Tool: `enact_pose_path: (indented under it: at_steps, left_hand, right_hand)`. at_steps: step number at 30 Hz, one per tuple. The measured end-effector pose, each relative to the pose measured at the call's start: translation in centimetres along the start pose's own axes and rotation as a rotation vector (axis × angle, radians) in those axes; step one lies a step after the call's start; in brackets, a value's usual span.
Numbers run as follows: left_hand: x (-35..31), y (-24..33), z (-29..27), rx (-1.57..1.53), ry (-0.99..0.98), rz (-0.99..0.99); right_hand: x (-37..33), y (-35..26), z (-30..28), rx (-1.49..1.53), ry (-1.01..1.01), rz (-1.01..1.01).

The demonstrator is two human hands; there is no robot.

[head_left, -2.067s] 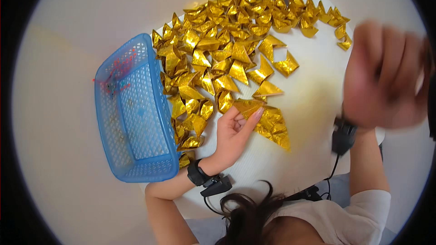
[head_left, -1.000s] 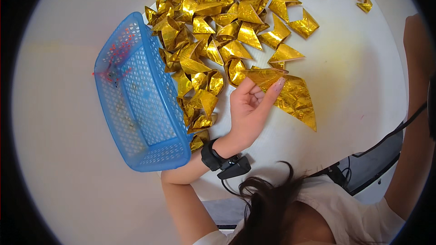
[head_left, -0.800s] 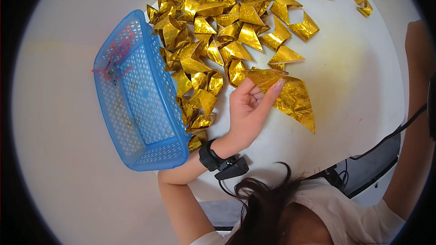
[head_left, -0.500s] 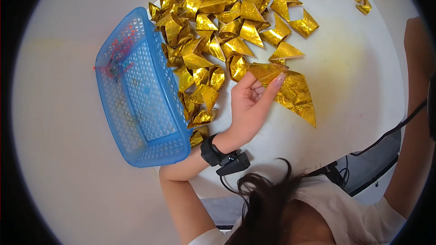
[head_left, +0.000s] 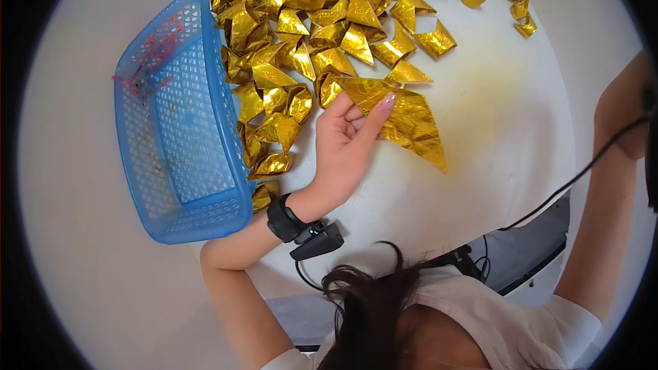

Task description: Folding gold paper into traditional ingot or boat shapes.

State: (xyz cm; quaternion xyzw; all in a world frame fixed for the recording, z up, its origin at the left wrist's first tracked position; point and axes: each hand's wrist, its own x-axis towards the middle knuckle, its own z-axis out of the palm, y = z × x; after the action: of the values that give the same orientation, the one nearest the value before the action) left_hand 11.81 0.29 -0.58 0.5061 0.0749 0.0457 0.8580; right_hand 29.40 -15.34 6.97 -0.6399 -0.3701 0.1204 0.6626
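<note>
White table (head_left: 493, 178), left grip (head_left: 345, 145) pinching gold foil paper (head_left: 417, 123), right grip (head_left: 619, 111) unclear, blue basket (head_left: 215, 82), unreadable red marks (head_left: 163, 46)

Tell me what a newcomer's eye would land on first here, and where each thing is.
First comes the mass of folded gold foil pieces, spread over the far and left parts of the white table. Next is the bright blue perforated basket, beside them on the left. Near the middle, the left hand pinches a pointed gold foil sheet.
</note>
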Motion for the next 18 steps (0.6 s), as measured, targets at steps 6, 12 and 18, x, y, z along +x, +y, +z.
enact_pose_path:
  at_steps: [6, 12, 18]
  left_hand:
    - [0.2, -0.1, -0.2, 0.035, 0.07, -0.015]
    - [0.6, 0.4, 0.8, 0.008, 0.112, 0.003]
    - [0.7, 0.4, 0.7, -0.025, 0.117, 0.037]
  right_hand:
    - [1.7, -2.7, -0.1, -0.113, -0.096, -0.007]
    - [-3.2, -1.9, 3.1, -0.048, -0.345, 0.314]
    - [-5.3, 0.4, 4.5, -0.078, -0.358, 0.184]
